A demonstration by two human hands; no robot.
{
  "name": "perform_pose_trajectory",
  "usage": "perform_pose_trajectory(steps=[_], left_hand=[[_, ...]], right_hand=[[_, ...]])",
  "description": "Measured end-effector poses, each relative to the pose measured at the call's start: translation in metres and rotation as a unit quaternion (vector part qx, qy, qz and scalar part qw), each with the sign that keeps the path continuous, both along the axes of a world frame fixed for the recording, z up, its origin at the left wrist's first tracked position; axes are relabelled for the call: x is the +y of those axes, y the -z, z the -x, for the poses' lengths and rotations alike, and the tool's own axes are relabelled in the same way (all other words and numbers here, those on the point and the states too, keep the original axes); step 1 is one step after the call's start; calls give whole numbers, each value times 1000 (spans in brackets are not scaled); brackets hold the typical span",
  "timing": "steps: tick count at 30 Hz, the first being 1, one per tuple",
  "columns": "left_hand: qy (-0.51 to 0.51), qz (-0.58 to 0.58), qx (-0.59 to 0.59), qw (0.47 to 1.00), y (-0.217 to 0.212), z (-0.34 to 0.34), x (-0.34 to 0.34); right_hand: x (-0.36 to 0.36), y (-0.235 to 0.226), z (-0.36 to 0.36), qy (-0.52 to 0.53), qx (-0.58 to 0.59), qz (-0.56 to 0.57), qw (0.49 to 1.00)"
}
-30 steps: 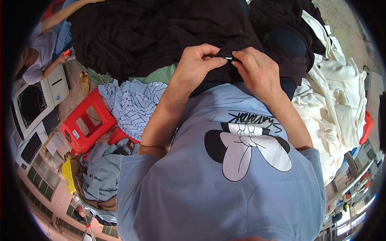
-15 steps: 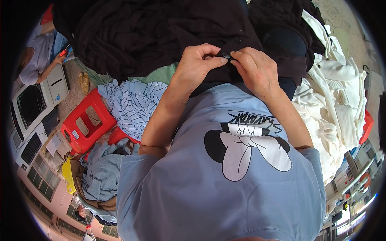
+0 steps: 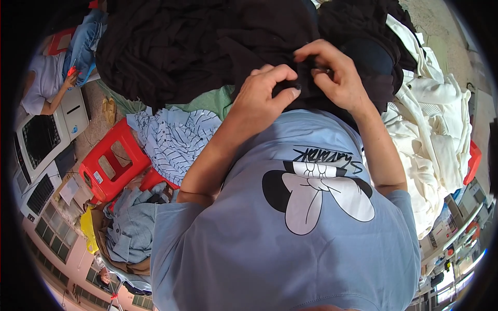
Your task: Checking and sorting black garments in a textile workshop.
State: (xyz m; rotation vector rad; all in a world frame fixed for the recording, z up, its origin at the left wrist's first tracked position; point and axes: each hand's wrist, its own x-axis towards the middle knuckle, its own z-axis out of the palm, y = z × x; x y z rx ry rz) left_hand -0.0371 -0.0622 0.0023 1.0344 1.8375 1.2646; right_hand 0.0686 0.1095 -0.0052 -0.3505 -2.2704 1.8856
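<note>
A heap of very dark cloth lies across my lap and ahead of me, with a dark garment (image 3: 259, 47) uppermost. My left hand (image 3: 263, 96) is at its near edge, thumb and forefinger closing on a bit of it. A small dark spot shows at the thumb tip; whether it is a button or a fold of cloth I cannot tell. Just to the right and slightly farther off, my right hand (image 3: 334, 75) hovers over the same garment, forefinger and thumb curved and apart. Its other fingers are curled and partly hidden.
White garments (image 3: 423, 145) are piled on the right. On the left are a blue striped shirt (image 3: 176, 137), a red plastic stool (image 3: 114, 160) and blue-grey clothes (image 3: 132, 228). Another person's hand (image 3: 71, 80) holds a red-handled tool at far left.
My hands, which met at a small dark piece on the garment, have separated. The right has lifted away and opened; the left has dropped slightly nearer. The other person's hand has shifted a little.
</note>
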Motion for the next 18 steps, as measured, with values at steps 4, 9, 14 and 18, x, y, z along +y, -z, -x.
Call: perform_pose_trajectory(steps=[4,9,14,18], left_hand=[[60,63,-106,990,-42,4,-4],[22,54,-91,994,-24,36,-21],[-46,130,79,987,-21,59,-24],[-187,-67,398,896,-17,58,-25]], right_hand=[[23,9,26,-211,-11,-39,977],[66,14,33,-137,-131,-89,978],[68,16,23,18,-12,-85,996],[49,15,6,102,102,-166,976]])
